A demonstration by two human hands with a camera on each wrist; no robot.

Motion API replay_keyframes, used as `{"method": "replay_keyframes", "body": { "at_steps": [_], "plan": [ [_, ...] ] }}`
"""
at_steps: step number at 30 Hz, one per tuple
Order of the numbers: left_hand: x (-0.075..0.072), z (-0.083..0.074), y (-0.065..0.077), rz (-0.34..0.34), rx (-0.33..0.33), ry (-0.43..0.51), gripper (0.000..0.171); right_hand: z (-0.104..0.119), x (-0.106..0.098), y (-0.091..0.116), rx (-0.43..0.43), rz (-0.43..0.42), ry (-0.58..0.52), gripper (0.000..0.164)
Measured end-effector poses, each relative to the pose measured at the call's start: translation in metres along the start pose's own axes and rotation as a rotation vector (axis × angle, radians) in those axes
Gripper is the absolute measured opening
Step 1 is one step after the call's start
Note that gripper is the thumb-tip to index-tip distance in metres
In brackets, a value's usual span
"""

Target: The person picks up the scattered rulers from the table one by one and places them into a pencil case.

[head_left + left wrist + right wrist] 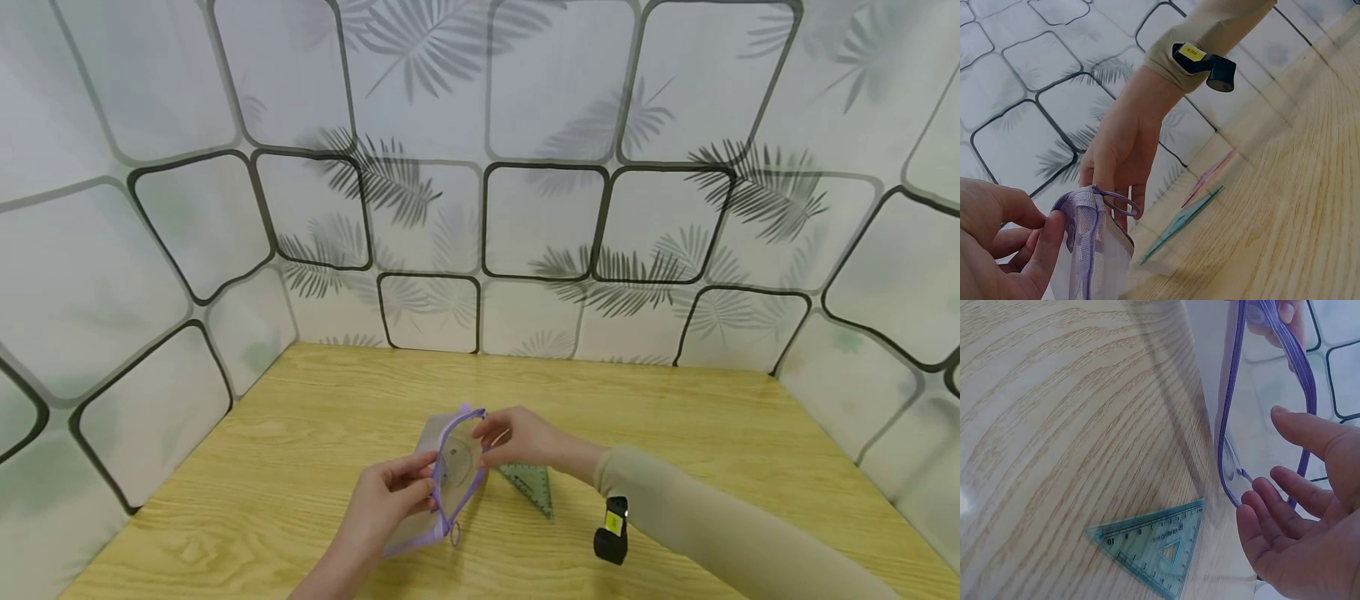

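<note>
A clear zip pouch with purple trim point(442, 533) is held upright on the table, its zipped mouth spread wide. My left hand point(382, 496) pinches the purple edge between thumb and fingers, as the left wrist view also shows at the zip end point(1085, 200). My right hand point(1310, 531) is at the mouth on the other side, fingers loosely bent around empty space. Inside the pouch shows a clear round piece point(456, 462) with a dark dot. A green see-through set square point(1160, 547) lies on the table beside the pouch, below my right hand.
In the left wrist view a thin pink flat piece point(1207, 178) lies just beyond the set square. The wooden table point(675, 433) meets a leaf-patterned sheet point(540, 217) at its back and sides. A black camera point(612, 529) is strapped at my right wrist.
</note>
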State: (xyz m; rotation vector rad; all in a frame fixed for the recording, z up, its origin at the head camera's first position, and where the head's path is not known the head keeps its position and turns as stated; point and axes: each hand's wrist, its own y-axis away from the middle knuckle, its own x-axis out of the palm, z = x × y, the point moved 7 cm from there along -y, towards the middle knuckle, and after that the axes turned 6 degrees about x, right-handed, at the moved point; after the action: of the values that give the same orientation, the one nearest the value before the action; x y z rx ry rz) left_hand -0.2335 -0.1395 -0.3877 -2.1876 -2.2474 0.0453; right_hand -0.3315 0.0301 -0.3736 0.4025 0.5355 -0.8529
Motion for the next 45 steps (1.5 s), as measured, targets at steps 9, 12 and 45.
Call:
{"method": "replay_keyframes", "body": {
  "at_steps": [9, 12, 45],
  "plan": [
    [0.0, -0.001, 0.001, -0.003, 0.004, 0.004, 0.041, -0.003, -0.008, 0.006, -0.007, -0.026, 0.034, 0.05],
    [0.0, -0.001, 0.001, 0.0, 0.004, 0.006, 0.041, -0.004, -0.009, 0.008, -0.021, -0.043, 0.055, 0.049],
    [-0.001, 0.0, 0.003, -0.018, -0.014, 0.009, 0.045, -0.037, -0.048, 0.054, -0.016, -0.228, 0.198, 0.043]
  ]
}}
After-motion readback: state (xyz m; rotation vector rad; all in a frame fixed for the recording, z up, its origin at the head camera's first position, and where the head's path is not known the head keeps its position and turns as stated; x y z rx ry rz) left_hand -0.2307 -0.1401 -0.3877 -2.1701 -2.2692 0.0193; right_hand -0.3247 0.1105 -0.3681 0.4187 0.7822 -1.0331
